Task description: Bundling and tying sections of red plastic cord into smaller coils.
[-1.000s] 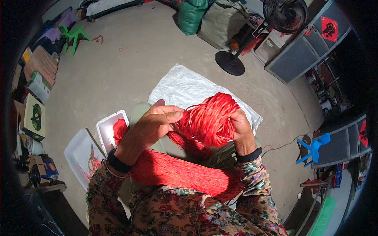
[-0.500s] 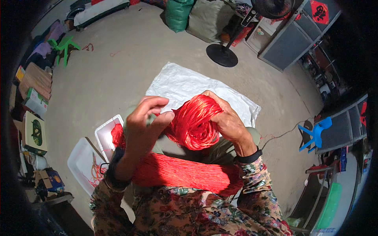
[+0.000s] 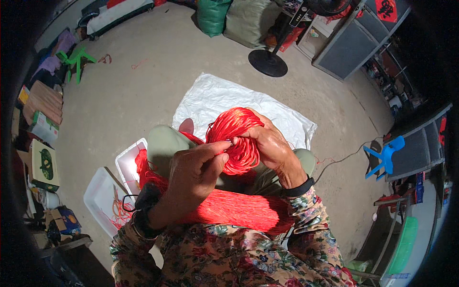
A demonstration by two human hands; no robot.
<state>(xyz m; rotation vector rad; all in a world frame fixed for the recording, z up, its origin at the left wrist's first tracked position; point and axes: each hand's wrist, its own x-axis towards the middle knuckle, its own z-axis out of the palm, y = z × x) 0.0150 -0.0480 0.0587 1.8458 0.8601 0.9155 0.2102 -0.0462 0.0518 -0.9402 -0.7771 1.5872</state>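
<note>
A looped bundle of shiny red cord [image 3: 234, 125] is gripped at its right side by my right hand [image 3: 272, 146], fingers wrapped round the loops. My left hand [image 3: 196, 174] is closed in a pinch at the bundle's front, thumb and forefinger touching the strands. Something tiny glints at those fingertips, too small to name. Across my lap lies a thick hank of straight red strands [image 3: 244, 210]. More red cord runs from beside my left forearm toward a white foam box [image 3: 125, 160] on the left.
A white sheet [image 3: 210, 95] is spread on the floor ahead. Beside the foam box stands a white tray [image 3: 95, 193] with loose red cord. A black fan base [image 3: 267, 63] stands far right, a blue stool [image 3: 385, 158] at right, a green stool [image 3: 76, 60] far left.
My left hand has moved right and inward from beside the bundle, its spread fingers closing to a pinch against the cord. My right hand keeps its hold.
</note>
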